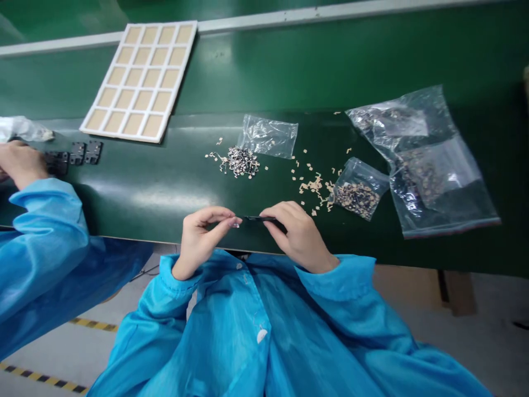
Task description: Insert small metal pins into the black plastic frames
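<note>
My right hand (pixel 296 231) is closed around black tweezers (pixel 258 219) whose tip points left, just above the near edge of the green table (pixel 157 193). My left hand (pixel 202 234) pinches thumb and forefinger together right at the tweezers' tip; whatever small part sits between them is too tiny to make out. Beyond the hands lies a heap of small silver metal parts (pixel 240 161), and to the right a scatter of beige chips (pixel 314 184). Both my sleeves are blue.
A white tray (pixel 142 77) of beige squares lies at the back left. An empty clear bag (pixel 268 135), a small bag of dark parts (pixel 359 193) and large bags (pixel 430 165) lie to the right. A co-worker's hand (pixel 20 162) rests by black hinges (pixel 80 153) at the left.
</note>
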Tool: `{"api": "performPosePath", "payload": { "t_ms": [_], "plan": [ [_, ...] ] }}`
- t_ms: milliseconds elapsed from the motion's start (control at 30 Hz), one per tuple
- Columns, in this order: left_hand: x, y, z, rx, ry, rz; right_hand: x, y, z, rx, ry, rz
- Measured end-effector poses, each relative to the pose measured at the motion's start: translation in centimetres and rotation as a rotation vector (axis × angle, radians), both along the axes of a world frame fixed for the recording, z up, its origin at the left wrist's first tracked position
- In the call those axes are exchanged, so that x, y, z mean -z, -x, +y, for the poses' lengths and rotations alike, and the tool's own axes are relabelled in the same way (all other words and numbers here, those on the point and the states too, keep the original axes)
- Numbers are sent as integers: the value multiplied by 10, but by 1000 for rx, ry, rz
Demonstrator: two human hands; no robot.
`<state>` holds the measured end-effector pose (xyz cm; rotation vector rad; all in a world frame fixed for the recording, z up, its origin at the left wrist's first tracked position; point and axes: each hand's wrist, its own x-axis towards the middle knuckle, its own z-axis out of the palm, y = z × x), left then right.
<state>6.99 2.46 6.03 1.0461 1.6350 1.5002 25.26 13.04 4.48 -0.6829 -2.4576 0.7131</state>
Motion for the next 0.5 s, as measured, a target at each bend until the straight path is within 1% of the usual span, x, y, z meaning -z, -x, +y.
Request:
{"api": "performPosePath", "payload": {
  "t_ms": [67,133,267,333,400,500],
  "plan": [
    [-2,3,1,21,36,-28,-6,-4,3,-12,122,54],
    [-4,6,2,51,55,-21,-10,-7,5,19,241,96],
    [-6,7,7,189,60,83,-8,-5,5,172,510,244],
    [-6,5,12,260,83,113,-6,-2,3,216,617,293],
    [-6,1,16,315,120,118,-7,0,0,215,673,319],
    [-5,-6,20,364,179,103,-10,1,-3,204,659,334]
  ]
}}
